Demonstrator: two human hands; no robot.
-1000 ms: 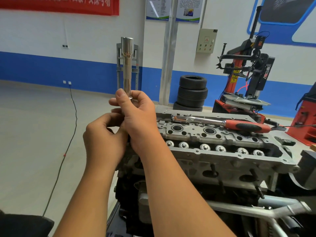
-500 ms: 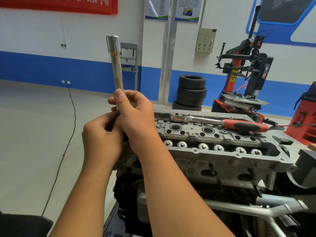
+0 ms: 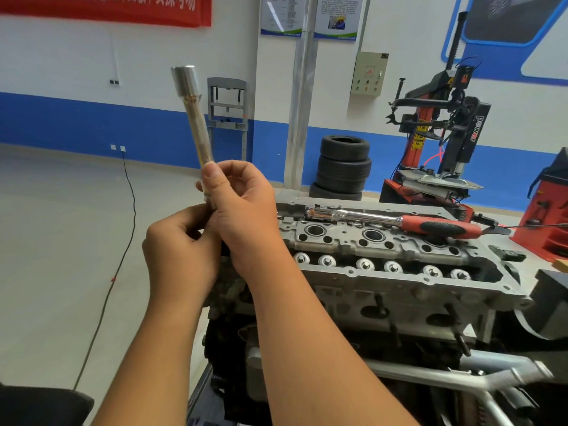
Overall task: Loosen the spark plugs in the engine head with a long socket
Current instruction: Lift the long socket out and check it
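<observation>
Both hands grip the lower end of a long socket [image 3: 194, 118] above the engine head's [image 3: 399, 272] left end: right hand [image 3: 242, 210] above left hand [image 3: 178, 253]. Its long axis stands near upright, wide end up, tilted left. A ratchet [image 3: 396, 221] lies along the head's far edge.

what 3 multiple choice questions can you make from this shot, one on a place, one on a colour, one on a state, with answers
1. Where does the ratchet wrench lie?
A. on top of the engine head
B. on the floor
C. in the left hand

2. What colour is the ratchet's grip?
A. blue and white
B. red and black
C. yellow

3. How is the long socket held?
A. lying flat on the head
B. seated in a plug well
C. raised in the air, its top tilted left

Answers:
1. A: it rests across the far edge of the head, touched by no hand.
2. B: the handle shows red with black inserts.
3. C: the right hand and left hand grip its lower end, clear of the engine.
</observation>
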